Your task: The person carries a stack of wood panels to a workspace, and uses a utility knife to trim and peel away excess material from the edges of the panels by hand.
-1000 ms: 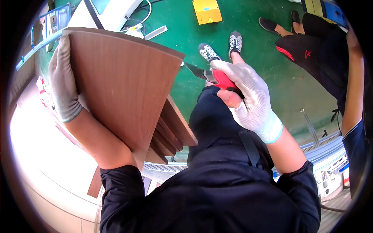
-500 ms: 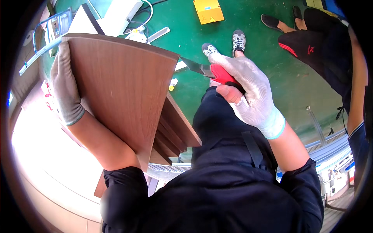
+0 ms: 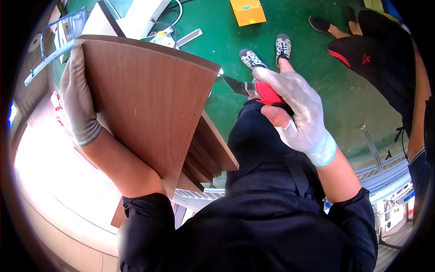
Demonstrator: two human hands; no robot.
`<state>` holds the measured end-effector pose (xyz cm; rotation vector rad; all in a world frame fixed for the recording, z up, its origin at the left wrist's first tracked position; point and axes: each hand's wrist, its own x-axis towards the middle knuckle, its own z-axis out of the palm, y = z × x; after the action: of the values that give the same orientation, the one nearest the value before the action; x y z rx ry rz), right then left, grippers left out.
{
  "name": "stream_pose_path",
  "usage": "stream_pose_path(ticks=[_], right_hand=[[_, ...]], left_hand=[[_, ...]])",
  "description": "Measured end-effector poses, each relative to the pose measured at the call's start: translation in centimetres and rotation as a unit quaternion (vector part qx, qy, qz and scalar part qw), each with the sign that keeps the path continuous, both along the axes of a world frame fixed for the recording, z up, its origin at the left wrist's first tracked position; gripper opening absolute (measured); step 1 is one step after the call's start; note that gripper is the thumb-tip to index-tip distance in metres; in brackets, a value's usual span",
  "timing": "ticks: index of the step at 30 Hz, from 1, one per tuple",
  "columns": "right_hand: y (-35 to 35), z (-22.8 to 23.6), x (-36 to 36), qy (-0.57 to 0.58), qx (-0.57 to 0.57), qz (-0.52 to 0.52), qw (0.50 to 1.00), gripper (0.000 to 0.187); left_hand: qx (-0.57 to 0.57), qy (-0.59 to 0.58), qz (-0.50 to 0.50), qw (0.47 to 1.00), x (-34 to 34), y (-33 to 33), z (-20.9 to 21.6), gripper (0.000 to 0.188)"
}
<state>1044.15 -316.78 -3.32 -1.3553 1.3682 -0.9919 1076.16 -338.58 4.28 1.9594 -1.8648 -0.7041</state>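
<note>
A brown wood-grain board (image 3: 145, 99) stands tilted on the left. My left hand (image 3: 80, 97), in a pale work glove, grips its far left edge, and my left forearm runs along its side. In my gloved right hand (image 3: 297, 111) is a red utility knife (image 3: 268, 93), with my bare thumb tip showing through the glove. The knife's dark blade points left toward the board's right corner; a narrow gap seems to lie between them. Several more brown boards (image 3: 210, 145) sit below the first one, partly hidden by it.
On the green floor (image 3: 217, 27) are a yellow box (image 3: 248, 12) and a metal profile piece (image 3: 189, 38). White equipment with cables (image 3: 145, 18) stands beyond the board. Another person in dark clothes (image 3: 376, 54) is at the right. A roller conveyor (image 3: 385, 174) lies at lower right.
The board's right corner and my right hand with the utility knife have shifted slightly right in view. Both hands keep their hold.
</note>
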Motion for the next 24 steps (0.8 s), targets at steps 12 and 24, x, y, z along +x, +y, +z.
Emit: stream_pose_path(ticks=[12, 24], right_hand=[[-0.4, 0.0, -0.1, 0.053, -0.042, 0.003, 0.998, 0.05], [-0.6, 0.5, -0.3, 0.044, -0.005, 0.008, 0.999, 0.05]], left_hand=[[0.044, 0.038, 0.007, 0.998, 0.8, -0.5, -0.2, 0.052], [0.023, 0.014, -0.01, 1.0, 1.2, -0.7, -0.3, 0.05]])
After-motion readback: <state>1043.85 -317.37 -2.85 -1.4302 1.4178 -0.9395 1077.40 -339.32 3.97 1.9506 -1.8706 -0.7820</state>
